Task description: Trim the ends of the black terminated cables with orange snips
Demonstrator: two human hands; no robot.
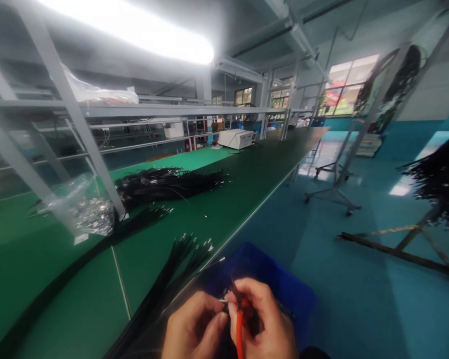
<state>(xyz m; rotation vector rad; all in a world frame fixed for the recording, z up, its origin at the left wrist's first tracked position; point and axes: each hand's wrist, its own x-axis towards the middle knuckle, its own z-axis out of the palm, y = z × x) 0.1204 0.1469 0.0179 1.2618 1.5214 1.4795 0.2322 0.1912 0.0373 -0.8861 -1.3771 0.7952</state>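
Observation:
Low in the view, my left hand pinches the small metal tip of a thin wire between thumb and forefinger. My right hand is closed around an orange-handled tool, its head meeting the wire tip between the two hands. Both hands hover over a blue plastic bin at the front edge of the green workbench. A bundle of black wires with metal ends lies on the bench just left of my hands.
A larger heap of black cables lies farther back on the bench, beside a clear bag of silvery parts. A white machine stands far along the bench. Wheeled racks hung with black cables stand on the blue floor to the right.

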